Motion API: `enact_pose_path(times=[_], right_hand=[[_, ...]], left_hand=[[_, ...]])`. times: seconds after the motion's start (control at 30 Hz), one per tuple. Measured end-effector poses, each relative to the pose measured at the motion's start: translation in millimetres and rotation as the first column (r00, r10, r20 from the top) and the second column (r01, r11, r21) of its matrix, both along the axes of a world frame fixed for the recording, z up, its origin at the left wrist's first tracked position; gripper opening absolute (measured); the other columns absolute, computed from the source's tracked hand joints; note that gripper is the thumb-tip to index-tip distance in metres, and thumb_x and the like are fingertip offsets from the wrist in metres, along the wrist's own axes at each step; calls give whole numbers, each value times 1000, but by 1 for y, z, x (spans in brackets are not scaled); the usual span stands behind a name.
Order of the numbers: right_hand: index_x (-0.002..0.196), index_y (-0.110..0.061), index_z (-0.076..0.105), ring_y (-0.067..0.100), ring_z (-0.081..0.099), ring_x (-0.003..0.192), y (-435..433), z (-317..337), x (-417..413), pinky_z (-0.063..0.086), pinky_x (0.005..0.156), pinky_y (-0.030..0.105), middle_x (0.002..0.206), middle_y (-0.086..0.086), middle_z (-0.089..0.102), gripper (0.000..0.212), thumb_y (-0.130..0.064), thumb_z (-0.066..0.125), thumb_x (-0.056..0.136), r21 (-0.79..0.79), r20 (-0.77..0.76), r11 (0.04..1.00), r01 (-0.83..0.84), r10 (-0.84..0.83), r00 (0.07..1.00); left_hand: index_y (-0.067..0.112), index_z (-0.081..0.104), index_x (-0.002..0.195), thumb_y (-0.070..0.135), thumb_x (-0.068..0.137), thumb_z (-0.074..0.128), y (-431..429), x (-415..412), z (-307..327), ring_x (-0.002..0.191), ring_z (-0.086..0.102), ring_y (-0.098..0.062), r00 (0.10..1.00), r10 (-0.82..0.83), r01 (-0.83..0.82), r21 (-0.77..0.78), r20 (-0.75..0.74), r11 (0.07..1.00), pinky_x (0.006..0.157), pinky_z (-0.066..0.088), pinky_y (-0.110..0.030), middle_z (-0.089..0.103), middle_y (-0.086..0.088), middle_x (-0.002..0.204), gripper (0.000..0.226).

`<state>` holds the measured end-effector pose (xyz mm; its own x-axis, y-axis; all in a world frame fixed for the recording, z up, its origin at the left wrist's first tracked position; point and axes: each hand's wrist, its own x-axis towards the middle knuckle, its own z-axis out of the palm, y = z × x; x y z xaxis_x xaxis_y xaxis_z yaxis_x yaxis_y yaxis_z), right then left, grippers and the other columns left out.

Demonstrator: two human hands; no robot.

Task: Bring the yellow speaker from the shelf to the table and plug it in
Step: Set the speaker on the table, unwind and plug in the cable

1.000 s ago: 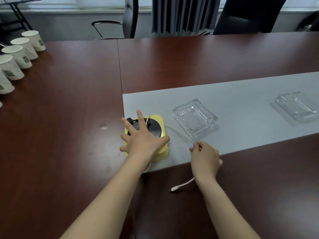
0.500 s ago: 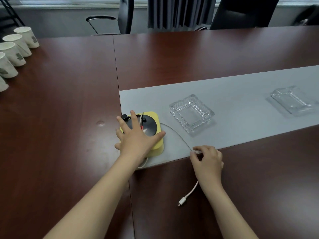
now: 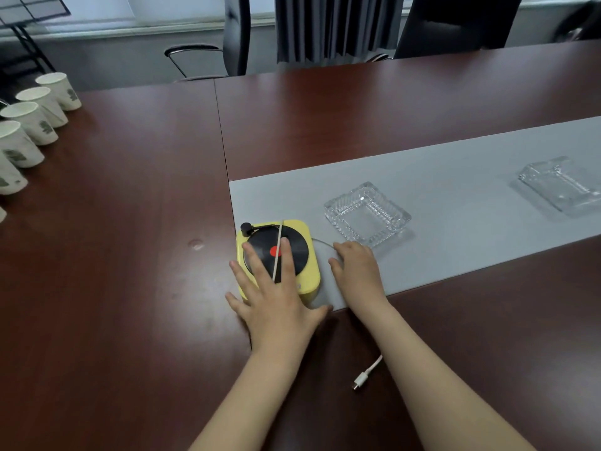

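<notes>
Left hand (image 3: pixel 276 304) lies flat, fingers spread, hiding the yellow speaker's (image 3: pixel 305 275) near edge — tonearm end faces away. Right hand (image 3: pixel 357 271) curled beside it; grip on cable (image 3: pixel 367 374) unclear.

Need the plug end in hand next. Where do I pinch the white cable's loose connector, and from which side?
Pinch the white connector by its stubby body, behind the metal tip, coming from above. It lies flat on the bare wood between the forearms, tip towards the near-left and cord trailing up-right under the right hand's forearm, so both long sides look free. The left hand rests on the yellow speaker.
</notes>
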<state>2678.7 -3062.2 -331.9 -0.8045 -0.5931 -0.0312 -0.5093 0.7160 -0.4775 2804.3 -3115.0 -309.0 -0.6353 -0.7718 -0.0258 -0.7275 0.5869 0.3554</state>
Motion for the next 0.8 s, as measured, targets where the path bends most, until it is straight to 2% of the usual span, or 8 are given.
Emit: enact_pose_path(times=[0.1,0.17,0.27,0.4,0.8], right_hand=[[132,-8,53,30,43,122,0,-5,-1,33,101,31,130,10,56,37,-14,44,97,20,-34,1000,11,-11,999],[129,-8,56,30,43,120,2,-7,-2,35,97,31,127,10,57,35,-11,44,97,-8,-32,1000,28,-28,999],[120,-7,62,30,45,118,3,-9,-3,37,91,31,121,11,61,30,-9,45,96,-69,-18,995,67,-68,998],[113,-4,65,31,48,114,5,-11,-1,37,89,34,115,14,63,27,-8,46,95,-134,25,984,121,-119,993],[114,-12,66,30,52,113,25,-9,9,34,92,37,117,9,64,27,-15,46,96,-55,36,978,202,-200,979]], left_hand=[[38,-26,139,72,56,69,1,-12,2,145,-5,-49,999,36,-38,-47,-33,998,105,23,-68,-28,-17,154,130],[37,-24,140,74,57,67,-1,-15,-2,145,1,-50,997,83,-83,-37,-13,996,103,28,-66,-16,-22,159,129],[36,-12,143,71,55,70,-6,-17,-5,142,16,-52,984,169,-172,-46,-63,984,96,37,-62,6,-27,159,125],[35,-20,147,72,66,60,-9,-19,-5,145,7,-43,983,185,-185,26,0,982,106,29,-55,-5,-22,160,120],[35,-7,151,75,59,66,-15,-20,3,143,15,-38,963,251,-247,59,-97,967,106,29,-53,5,-17,159,124]])
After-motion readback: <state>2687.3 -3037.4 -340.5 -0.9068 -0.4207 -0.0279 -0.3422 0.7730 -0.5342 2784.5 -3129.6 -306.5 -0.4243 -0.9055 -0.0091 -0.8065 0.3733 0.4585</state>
